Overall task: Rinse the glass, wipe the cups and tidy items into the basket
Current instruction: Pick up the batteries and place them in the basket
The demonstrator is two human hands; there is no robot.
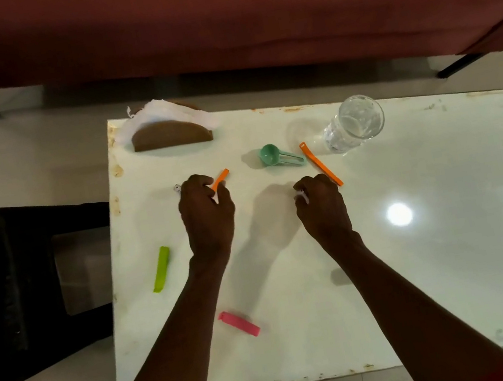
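1. Near the counter's front edge: pink clip; toward the left edge, green clip, both untouched.
2. Mid-counter: left hand closed, fingers curled on an orange clip; right hand closed on something small and white, unidentifiable.
3. Just beyond the right hand: second orange strip, teal scoop.
4. Toward the far edge: glass, beyond the right fingers, untouched. Likely risk: reaching past, knocking it over.
5. Far left corner: napkin holder. No basket visible.
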